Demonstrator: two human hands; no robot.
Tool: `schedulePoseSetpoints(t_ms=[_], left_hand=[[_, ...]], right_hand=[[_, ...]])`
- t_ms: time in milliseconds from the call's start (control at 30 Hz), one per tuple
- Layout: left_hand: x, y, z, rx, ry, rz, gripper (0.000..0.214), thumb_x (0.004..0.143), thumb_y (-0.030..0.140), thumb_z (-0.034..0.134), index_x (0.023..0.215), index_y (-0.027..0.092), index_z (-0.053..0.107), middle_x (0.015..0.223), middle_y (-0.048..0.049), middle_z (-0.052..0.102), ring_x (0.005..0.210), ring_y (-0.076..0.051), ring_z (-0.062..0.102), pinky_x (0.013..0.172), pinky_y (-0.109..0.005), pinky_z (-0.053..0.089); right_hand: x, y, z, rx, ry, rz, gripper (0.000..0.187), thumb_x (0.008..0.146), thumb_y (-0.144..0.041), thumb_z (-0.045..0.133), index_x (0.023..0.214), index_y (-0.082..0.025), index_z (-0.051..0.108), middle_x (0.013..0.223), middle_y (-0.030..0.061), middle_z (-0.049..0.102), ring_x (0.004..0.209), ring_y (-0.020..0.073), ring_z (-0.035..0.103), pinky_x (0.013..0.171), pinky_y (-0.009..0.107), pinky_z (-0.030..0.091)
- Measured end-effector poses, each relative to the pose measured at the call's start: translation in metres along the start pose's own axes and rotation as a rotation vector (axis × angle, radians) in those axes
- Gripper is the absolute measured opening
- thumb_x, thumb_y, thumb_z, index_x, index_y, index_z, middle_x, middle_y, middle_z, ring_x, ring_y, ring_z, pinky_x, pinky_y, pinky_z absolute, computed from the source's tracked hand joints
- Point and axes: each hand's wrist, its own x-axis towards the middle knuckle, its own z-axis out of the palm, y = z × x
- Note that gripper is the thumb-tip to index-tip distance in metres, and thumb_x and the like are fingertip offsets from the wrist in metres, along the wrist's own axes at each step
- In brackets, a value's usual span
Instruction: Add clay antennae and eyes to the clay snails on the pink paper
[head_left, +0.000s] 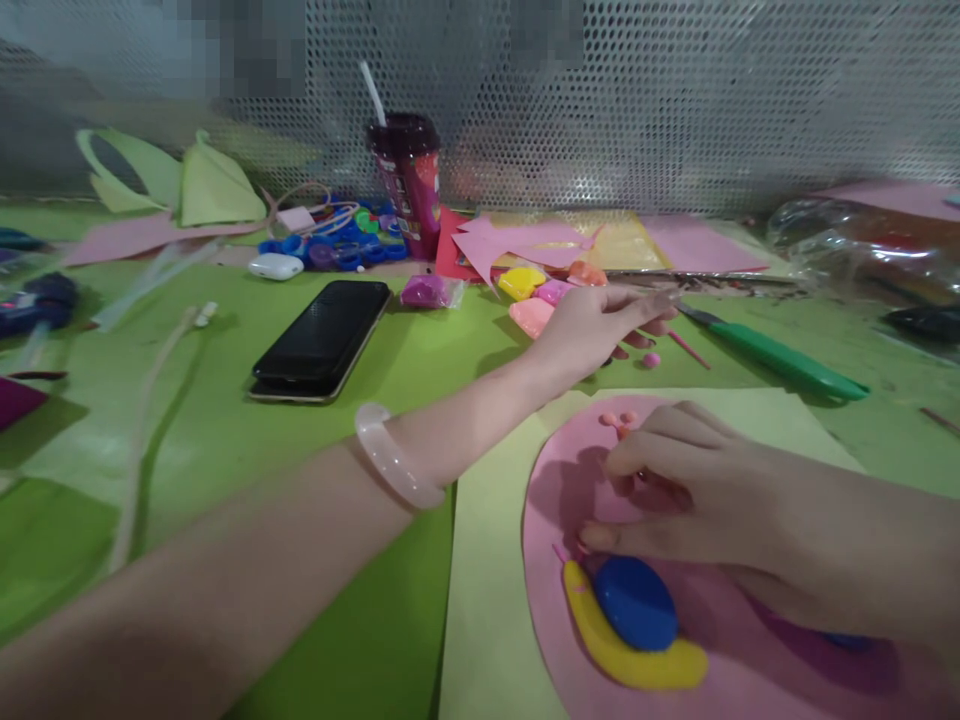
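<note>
My left hand (pixel 600 325) reaches out over the green table, fingers curled downward near a small pink clay ball (pixel 651 359) and a thin pink stick (pixel 686 348); what the fingertips hold is hidden. A pale bangle (pixel 394 457) circles that wrist. My right hand (pixel 679 490) rests on a pink paper disc (pixel 555 560), fingers bent and pressed down beside small pink clay bits (pixel 619 421). Just below it lies a clay snail with a yellow body (pixel 630 655) and a blue shell (pixel 636 602).
The disc lies on a pale yellow sheet (pixel 480 600). A black phone (pixel 322 338), white earbud case (pixel 275 266), dark red cup with straw (pixel 409 180), clay lumps (pixel 532 290), a green-handled knife (pixel 780 358), pink and green paper scraps and a plastic bag (pixel 855 245) surround them. Perforated metal wall behind.
</note>
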Motion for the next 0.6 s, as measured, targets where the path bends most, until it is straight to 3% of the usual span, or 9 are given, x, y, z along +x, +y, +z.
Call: schedulePoseSetpoints(t_ms=[67,133,200,333,500,600], left_hand=[[0.0,0.001,0.001,-0.019,0.005,-0.022,0.029,0.084,0.036,0.055,0.086,0.011,0.069,0.084,-0.009,0.067,0.068,-0.016,0.063,0.062,-0.026,0.047],[-0.001,0.003,0.002,-0.051,0.009,-0.046,0.031,0.085,0.038,0.054,0.085,0.01,0.068,0.082,-0.0092,0.067,0.065,-0.016,0.063,0.062,-0.027,0.048],[-0.001,0.004,0.003,-0.097,0.011,-0.056,0.031,0.085,0.037,0.054,0.083,0.01,0.068,0.081,-0.0094,0.067,0.062,-0.016,0.062,0.062,-0.029,0.05],[-0.002,0.005,0.005,-0.18,-0.019,-0.047,0.031,0.087,0.035,0.051,0.079,0.009,0.068,0.078,-0.0089,0.068,0.059,-0.013,0.061,0.06,-0.026,0.051],[-0.004,0.001,0.008,-0.248,-0.139,-0.1,0.034,0.083,0.042,0.055,0.079,0.011,0.069,0.079,-0.0087,0.071,0.056,-0.011,0.062,0.061,-0.025,0.052],[-0.007,-0.001,0.008,-0.281,-0.219,-0.108,0.038,0.08,0.048,0.057,0.085,0.013,0.069,0.084,-0.0094,0.071,0.064,-0.013,0.065,0.066,-0.027,0.053]], right_hand=[[0.002,-0.003,-0.002,-0.032,-0.05,-0.119,0.045,0.08,-0.013,0.047,0.118,-0.035,0.056,0.091,0.0034,0.058,0.089,0.0212,0.049,0.087,0.04,0.04],[0.002,-0.004,-0.004,-0.051,0.003,-0.134,0.043,0.08,-0.013,0.044,0.116,-0.032,0.056,0.094,0.0044,0.057,0.089,0.0219,0.048,0.085,0.041,0.041],[0.001,-0.001,-0.006,-0.062,0.136,-0.087,0.037,0.079,-0.01,0.044,0.108,-0.027,0.058,0.096,0.0054,0.056,0.088,0.0206,0.049,0.081,0.038,0.043],[0.004,0.02,-0.007,-0.206,0.559,0.095,0.032,0.081,-0.005,0.049,0.106,-0.023,0.056,0.095,0.0063,0.058,0.085,0.0176,0.054,0.077,0.035,0.046],[0.005,0.055,-0.005,-0.312,0.751,0.344,0.011,0.081,-0.025,0.059,0.091,-0.021,0.057,0.088,0.0066,0.059,0.086,0.022,0.058,0.073,0.039,0.049],[0.004,0.061,-0.002,-0.295,0.755,0.341,0.013,0.081,-0.03,0.062,0.088,-0.02,0.057,0.088,0.0067,0.06,0.085,0.0213,0.058,0.073,0.038,0.049]])
